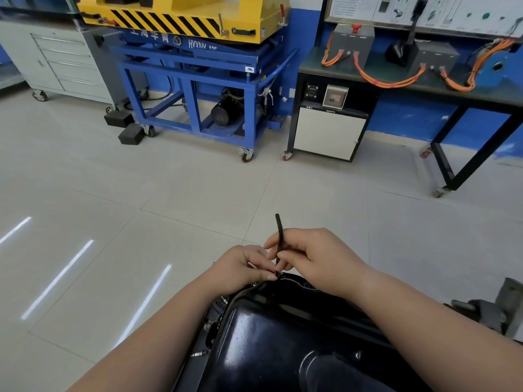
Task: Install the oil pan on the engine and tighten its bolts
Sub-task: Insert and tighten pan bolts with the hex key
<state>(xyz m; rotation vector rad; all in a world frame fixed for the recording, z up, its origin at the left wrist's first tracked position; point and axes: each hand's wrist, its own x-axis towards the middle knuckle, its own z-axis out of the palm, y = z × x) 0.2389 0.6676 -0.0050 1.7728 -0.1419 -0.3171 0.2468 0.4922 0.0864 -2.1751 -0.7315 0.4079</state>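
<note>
The glossy black oil pan [271,343] lies on top of the engine at the bottom centre, its flange edge running along the far side. My right hand [314,258] grips a thin black hex key [278,230] that stands nearly upright, its lower tip at the pan's far flange. My left hand [243,267] pinches something small at that tip, right on the flange; the bolt itself is hidden by my fingers. Small fittings of the engine [210,323] show beside the pan's left edge.
A grey metal engine stand bracket [498,309] sticks out at the right. Across the tiled floor stand a blue wheeled lift cart [198,89] with a yellow top, a grey tool cabinet [56,60] and a bench with orange cables [396,77].
</note>
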